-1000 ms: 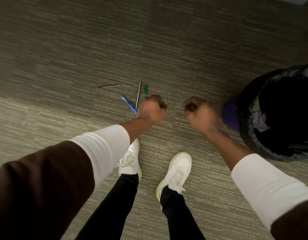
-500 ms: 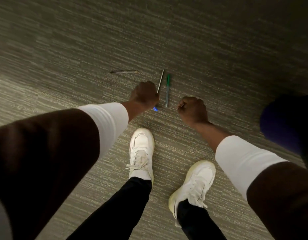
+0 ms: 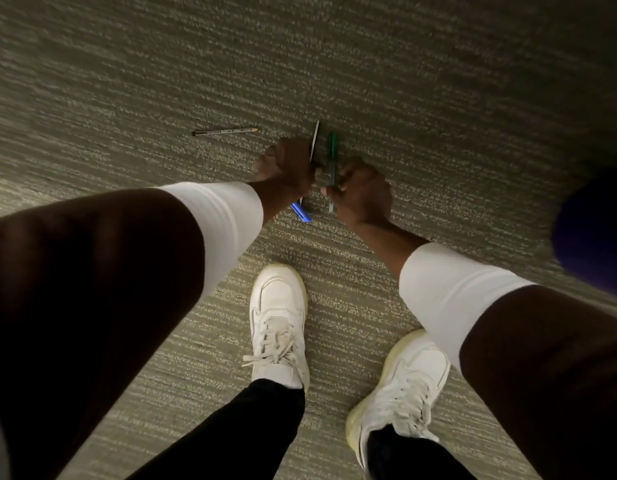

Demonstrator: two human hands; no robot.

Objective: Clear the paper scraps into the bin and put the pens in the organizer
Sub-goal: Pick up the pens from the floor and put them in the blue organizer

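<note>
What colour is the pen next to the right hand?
Green, with a clear lower part; the pen shows best in the head view, beside the right hand.

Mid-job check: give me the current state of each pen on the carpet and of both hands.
pencil: lying flat on the carpet, untouched, apart from the hands.
grey pen: at the left hand, lower end hidden.
blue pen: partly under the left hand.
green pen: at the right hand's fingers.
left hand: curled, down at the pens.
right hand: curled beside the green pen.

Dim, warm light over the carpet [image 3: 404, 81]; soft motion blur throughout; dark corners; wide-angle stretch at the edges
</note>
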